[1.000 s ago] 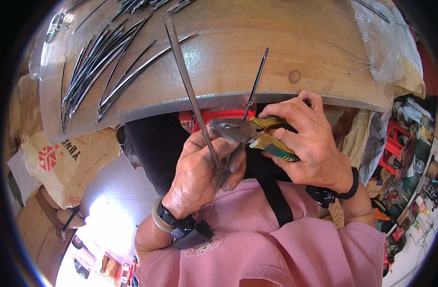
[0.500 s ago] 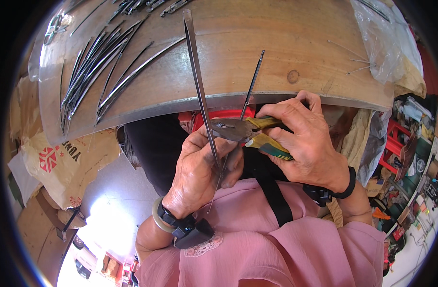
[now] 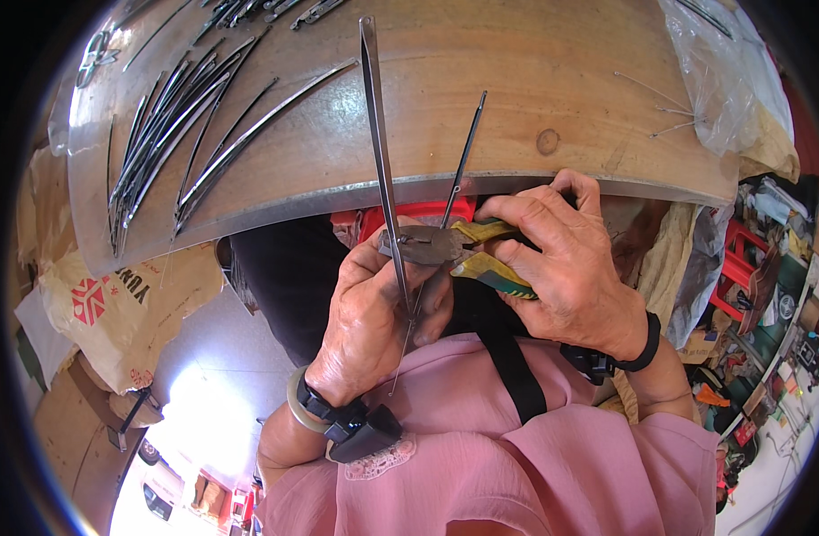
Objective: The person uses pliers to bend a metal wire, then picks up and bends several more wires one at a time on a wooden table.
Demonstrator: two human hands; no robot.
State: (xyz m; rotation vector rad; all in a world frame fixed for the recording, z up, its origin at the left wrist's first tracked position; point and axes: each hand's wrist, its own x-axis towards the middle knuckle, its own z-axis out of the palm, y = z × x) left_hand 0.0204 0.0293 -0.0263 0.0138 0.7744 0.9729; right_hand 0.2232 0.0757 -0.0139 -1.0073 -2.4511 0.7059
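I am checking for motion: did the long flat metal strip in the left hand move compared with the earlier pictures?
Yes. The long flat metal strip swung its top end rightward, toward the round knot in the wooden table; it now stands nearly upright.

Your view is bright daylight, evenly lit across the wooden table [image 3: 552,80]. At seven o'clock the floor [image 3: 204,393] is blown out to white glare. Fisheye bending curves the table's edge, a black rim rings everything, and detail softens toward three o'clock.
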